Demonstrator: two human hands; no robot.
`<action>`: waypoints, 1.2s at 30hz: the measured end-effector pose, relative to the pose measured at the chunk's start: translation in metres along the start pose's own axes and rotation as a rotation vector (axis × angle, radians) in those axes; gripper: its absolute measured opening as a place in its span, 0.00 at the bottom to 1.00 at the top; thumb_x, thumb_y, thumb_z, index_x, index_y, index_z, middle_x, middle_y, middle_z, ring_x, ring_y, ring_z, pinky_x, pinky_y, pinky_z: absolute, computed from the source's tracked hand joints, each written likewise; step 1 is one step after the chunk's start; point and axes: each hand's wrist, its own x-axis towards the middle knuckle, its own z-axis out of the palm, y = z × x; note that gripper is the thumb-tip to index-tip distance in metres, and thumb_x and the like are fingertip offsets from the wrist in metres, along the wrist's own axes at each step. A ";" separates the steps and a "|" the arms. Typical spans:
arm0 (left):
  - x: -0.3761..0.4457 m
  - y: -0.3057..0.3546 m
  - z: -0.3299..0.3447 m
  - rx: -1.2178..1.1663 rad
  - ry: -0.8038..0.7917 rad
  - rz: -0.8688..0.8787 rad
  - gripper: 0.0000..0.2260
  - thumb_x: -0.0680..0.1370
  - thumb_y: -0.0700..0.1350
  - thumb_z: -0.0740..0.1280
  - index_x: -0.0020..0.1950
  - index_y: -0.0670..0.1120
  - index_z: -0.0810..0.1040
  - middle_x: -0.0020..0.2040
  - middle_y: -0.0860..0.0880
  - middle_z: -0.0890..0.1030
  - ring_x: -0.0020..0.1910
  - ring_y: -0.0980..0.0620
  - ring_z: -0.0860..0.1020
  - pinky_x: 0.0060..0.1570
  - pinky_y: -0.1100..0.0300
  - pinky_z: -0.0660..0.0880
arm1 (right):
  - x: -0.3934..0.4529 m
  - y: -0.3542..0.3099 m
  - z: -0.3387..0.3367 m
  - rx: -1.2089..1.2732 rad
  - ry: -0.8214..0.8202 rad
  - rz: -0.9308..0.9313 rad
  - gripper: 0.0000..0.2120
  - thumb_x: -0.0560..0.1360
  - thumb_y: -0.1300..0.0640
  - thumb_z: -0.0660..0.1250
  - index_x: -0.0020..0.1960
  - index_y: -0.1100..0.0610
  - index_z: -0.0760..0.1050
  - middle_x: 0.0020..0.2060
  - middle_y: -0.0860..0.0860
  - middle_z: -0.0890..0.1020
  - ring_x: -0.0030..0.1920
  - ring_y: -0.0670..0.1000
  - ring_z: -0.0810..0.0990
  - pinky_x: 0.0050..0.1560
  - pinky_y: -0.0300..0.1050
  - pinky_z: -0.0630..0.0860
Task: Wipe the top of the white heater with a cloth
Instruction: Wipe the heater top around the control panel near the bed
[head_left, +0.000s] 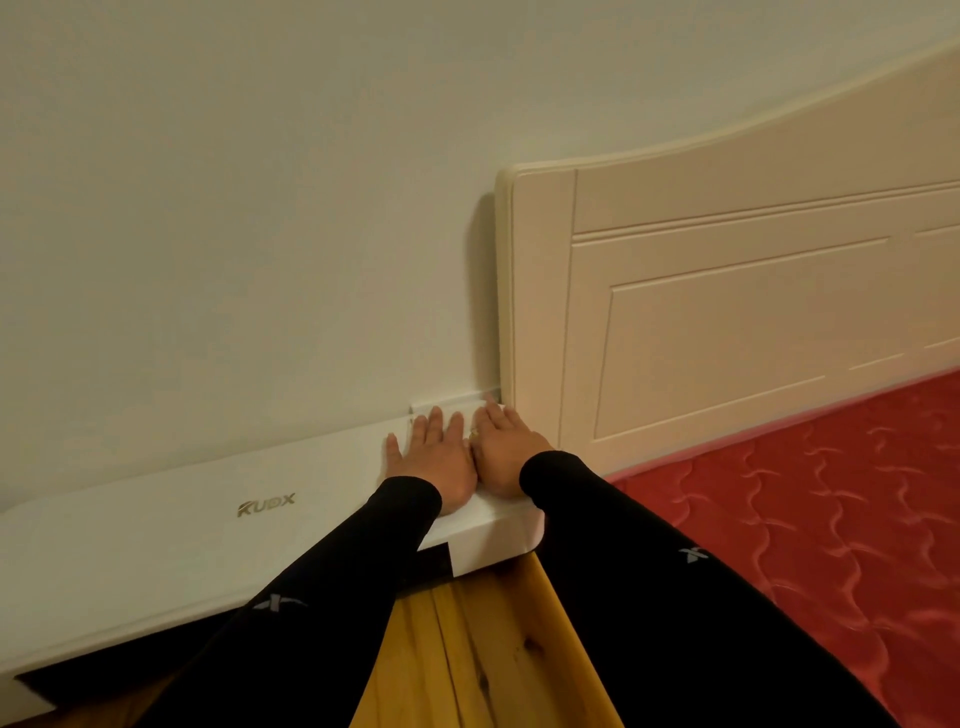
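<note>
1. Two hands lie flat, side by side and touching, on the right end of the white heater (218, 514), the long low unit that runs along the foot of the wall (234, 208) with a gold logo on its top.
2. Left hand (434, 457): fingers straight and spread, palm down on the heater's top; its grip is fully open and curls round nothing.
3. Right hand (506, 457): also palm down with straight fingers, its fingertips reaching toward the gap by the headboard (727, 312); that grip is open too. A ring shows where the two hands meet.
4. No cloth can be made out. If one is there, it is white and hidden under the palms against the white surface, and I cannot tell; a pale edge past the fingertips could be fabric or skirting.
5. Flat palms pressing down suit a wiping stroke: they would spread pressure over a cloth and let it slide along the top. Starting at the far right corner would, I judge, leave the long stretch toward the logo to be covered.
6. Both black sleeves (675, 582) reach in over the wooden floor (467, 665); a red quilted mattress (831, 519) lies to the right.
7. Containers: none in view, so no contents to report.
</note>
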 end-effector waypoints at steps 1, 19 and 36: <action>-0.003 0.001 0.000 0.000 -0.003 -0.001 0.26 0.82 0.53 0.43 0.80 0.52 0.41 0.80 0.48 0.40 0.78 0.48 0.40 0.74 0.38 0.40 | -0.003 0.000 0.001 0.004 -0.004 0.004 0.33 0.83 0.48 0.51 0.82 0.60 0.42 0.82 0.55 0.42 0.81 0.57 0.42 0.78 0.61 0.53; -0.053 0.024 0.011 0.003 -0.006 0.057 0.26 0.82 0.55 0.44 0.80 0.52 0.44 0.81 0.47 0.43 0.79 0.45 0.42 0.74 0.39 0.43 | -0.073 0.002 0.013 0.102 0.102 0.027 0.29 0.81 0.57 0.59 0.79 0.62 0.56 0.78 0.61 0.59 0.77 0.64 0.58 0.76 0.57 0.60; -0.061 0.029 0.016 0.016 0.012 0.123 0.26 0.81 0.55 0.46 0.79 0.53 0.45 0.81 0.48 0.46 0.79 0.45 0.44 0.73 0.36 0.45 | -0.088 0.004 0.009 0.319 0.067 0.108 0.29 0.81 0.58 0.58 0.77 0.68 0.54 0.71 0.65 0.66 0.68 0.62 0.71 0.66 0.49 0.70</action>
